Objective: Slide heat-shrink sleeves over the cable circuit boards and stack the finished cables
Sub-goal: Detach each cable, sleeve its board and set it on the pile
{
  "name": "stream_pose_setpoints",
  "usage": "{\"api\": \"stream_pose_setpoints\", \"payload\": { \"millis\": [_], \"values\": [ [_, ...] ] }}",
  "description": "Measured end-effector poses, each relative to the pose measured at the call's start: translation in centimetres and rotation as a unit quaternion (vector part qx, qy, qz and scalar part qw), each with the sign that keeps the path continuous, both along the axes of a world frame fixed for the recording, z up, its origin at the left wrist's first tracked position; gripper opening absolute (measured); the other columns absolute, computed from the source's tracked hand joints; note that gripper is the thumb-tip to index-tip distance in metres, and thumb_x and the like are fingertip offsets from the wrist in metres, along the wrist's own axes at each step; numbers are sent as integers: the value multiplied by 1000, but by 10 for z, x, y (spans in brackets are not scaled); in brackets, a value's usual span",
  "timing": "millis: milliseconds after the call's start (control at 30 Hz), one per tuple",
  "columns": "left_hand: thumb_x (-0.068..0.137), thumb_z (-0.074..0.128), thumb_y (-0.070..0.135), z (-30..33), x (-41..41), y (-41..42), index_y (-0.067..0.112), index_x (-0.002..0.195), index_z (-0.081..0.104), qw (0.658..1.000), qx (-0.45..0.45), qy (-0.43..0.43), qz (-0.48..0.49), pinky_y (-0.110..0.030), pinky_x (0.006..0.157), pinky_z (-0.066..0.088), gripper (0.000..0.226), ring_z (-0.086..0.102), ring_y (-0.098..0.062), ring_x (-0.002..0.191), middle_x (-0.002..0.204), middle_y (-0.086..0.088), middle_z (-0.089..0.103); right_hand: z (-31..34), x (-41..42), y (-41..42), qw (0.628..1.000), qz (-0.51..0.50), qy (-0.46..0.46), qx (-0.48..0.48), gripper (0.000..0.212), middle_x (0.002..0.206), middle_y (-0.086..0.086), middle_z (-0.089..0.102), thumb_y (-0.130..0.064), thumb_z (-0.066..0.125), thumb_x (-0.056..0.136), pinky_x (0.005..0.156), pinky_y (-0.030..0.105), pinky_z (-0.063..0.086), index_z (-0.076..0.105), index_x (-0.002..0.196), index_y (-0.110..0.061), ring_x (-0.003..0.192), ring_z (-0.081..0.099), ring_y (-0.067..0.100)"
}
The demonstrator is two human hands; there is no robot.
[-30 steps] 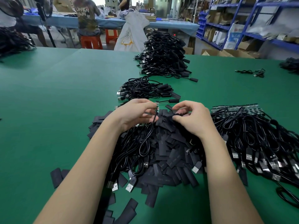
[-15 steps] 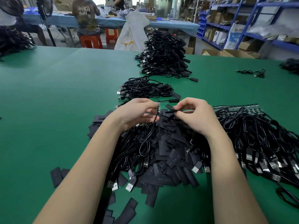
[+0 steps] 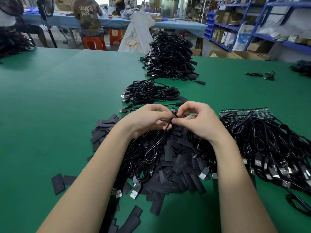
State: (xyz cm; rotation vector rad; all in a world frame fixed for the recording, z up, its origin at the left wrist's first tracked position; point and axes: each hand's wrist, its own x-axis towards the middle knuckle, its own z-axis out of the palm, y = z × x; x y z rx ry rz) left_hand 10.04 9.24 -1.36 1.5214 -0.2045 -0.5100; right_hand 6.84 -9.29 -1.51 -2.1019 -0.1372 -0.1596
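- Both hands are up over the middle heap working one cable: left hand [image 3: 146,118] has its fingers curled round the cable [image 3: 156,145] just below its circuit board [image 3: 173,110], right hand [image 3: 195,120] is pinching at the board end. There's probably a sleeve in that pinch, but it's too hidden between the fingertips to say for sure.
- So my read: mid-sleeving, board tip poking out at the top, sleeve not fully on yet.
- Done so far, judging by the layout: a small finished stack [image 3: 148,94] just beyond the hands, and a much bigger finished pile [image 3: 170,56] further back. Those ends look covered in black.
- Left to do: loads. The bundle of unsleeved cables [image 3: 269,140] on the right has a whole row of bare green boards showing along its far edge, and the loose sleeves [image 3: 176,165] under the hands are a big heap.
- I'd call it maybe past halfway, not near the end.
- Room-wise: the green surface [image 3: 50,106] is wide open on the left, and the near edge is out of view. A short reach forward gets to the small stack, nothing in between except a stray cable or two.
- Right side is crowded, bundle sits just beside the right forearm, so snagging a loop there looks like the main risk.
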Motion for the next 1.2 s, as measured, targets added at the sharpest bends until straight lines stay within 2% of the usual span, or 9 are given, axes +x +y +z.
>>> {"api": "stream_pose_setpoints", "payload": {
  "millis": [133,233,467,633,767,900,1033,1133,1200],
  "values": [
    [96,64,5,1,-2,-1,8,96,61,1000,-1,-6,-18,-22,64,55,4,67,-21,68,74,-11,69,3,-3,0,999,21,25,33,24,80,4,75,-18,91,71,68,28,49,67,76,-20,61,56,13],
    [95,66,5,1,-2,0,10,98,59,1000,2,-7,-25,-21,64,55,8,66,-19,66,73,-10,68,4,-5,-1,996,48,40,61,23,85,13,76,-19,91,72,65,27,51,68,77,-18,63,59,15],
    [93,64,-2,1,-3,1,10,98,57,1000,6,-8,-18,-21,65,56,15,65,-17,65,78,-13,67,3,-4,-2,994,48,54,83,15,79,6,78,-21,88,76,69,30,59,74,78,-18,73,71,17],
    [94,66,0,2,-3,1,7,98,57,1000,-28,7,-8,-20,62,56,12,68,-16,63,76,-10,69,1,-3,-4,993,19,60,98,25,87,-2,80,-20,90,75,73,33,60,76,96,-21,78,74,13],
    [94,67,0,3,-4,2,8,95,57,1000,-27,9,-5,-19,61,55,12,68,-15,62,73,-9,68,1,-3,-4,989,1,69,128,25,86,-1,80,-17,91,71,78,33,63,79,93,-19,84,77,15],
    [94,67,1,3,-4,2,8,98,57,1000,-26,6,-5,-18,62,55,12,68,-14,62,72,-7,69,1,-3,-5,988,-12,67,141,26,83,1,80,-17,93,68,76,33,64,80,90,-18,82,77,19],
    [93,68,1,2,-2,3,9,98,57,1000,-26,8,-4,-19,63,55,14,68,-15,64,74,-7,70,-1,-3,-5,986,-27,63,152,23,80,0,79,-16,94,67,67,27,63,79,84,-20,72,76,14],
    [92,70,3,1,0,3,9,98,59,1000,-28,8,-9,-21,66,56,14,68,-16,67,78,-5,68,-1,-4,-6,977,-35,57,202,19,80,3,79,-15,94,66,63,21,60,80,78,-19,68,75,14],
    [92,70,4,0,0,2,10,98,60,999,-34,10,-20,-20,67,56,13,68,-15,68,78,-5,68,0,-3,-6,955,-30,53,291,20,84,8,79,-14,93,64,65,19,58,81,80,-16,69,74,14]
  ]
}}
